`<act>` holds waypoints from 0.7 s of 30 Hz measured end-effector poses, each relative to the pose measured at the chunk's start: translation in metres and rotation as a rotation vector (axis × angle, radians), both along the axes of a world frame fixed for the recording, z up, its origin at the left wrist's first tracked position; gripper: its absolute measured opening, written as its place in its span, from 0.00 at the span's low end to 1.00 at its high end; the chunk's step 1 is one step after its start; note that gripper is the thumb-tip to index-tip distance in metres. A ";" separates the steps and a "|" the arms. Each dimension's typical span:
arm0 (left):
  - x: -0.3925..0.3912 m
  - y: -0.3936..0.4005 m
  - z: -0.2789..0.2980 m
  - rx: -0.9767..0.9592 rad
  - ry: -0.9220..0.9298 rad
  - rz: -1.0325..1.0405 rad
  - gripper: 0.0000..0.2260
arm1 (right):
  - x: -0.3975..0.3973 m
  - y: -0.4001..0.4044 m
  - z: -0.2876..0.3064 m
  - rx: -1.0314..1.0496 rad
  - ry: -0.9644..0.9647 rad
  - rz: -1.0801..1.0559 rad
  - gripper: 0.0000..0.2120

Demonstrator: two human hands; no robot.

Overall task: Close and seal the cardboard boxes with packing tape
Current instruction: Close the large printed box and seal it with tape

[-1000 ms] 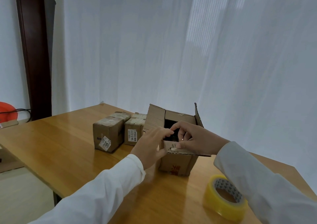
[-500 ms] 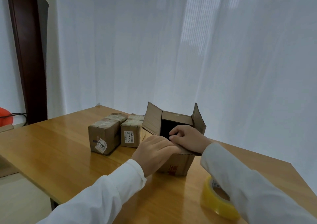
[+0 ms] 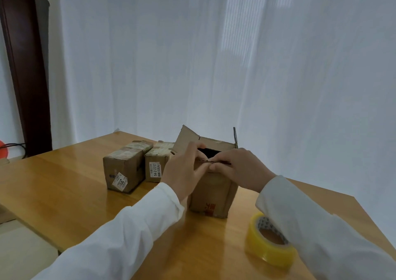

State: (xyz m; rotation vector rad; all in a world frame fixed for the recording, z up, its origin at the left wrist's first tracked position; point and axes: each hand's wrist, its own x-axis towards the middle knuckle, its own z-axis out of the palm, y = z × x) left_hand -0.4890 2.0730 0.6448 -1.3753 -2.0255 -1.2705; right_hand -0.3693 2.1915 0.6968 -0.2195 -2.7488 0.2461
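Both hands, left (image 3: 184, 170) and right (image 3: 242, 170), pinch the near flap of the open box (image 3: 212, 194) mid-table (image 3: 64, 194), seemingly folding it; tape roll (image 3: 267, 241) lies near the right edge.

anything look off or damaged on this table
Nothing spilled or broken. The open box has a ragged, worn near flap edge under both hands. The taped box at left carries a crooked, peeling label. The tape roll lies flat, untouched.

Single head-worn wide-angle view, forward and down, close over the table (image 3: 64, 185).
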 end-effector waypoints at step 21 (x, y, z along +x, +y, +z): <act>-0.020 0.007 0.009 -0.381 -0.428 -0.106 0.12 | 0.016 0.049 -0.023 0.059 0.271 -0.165 0.22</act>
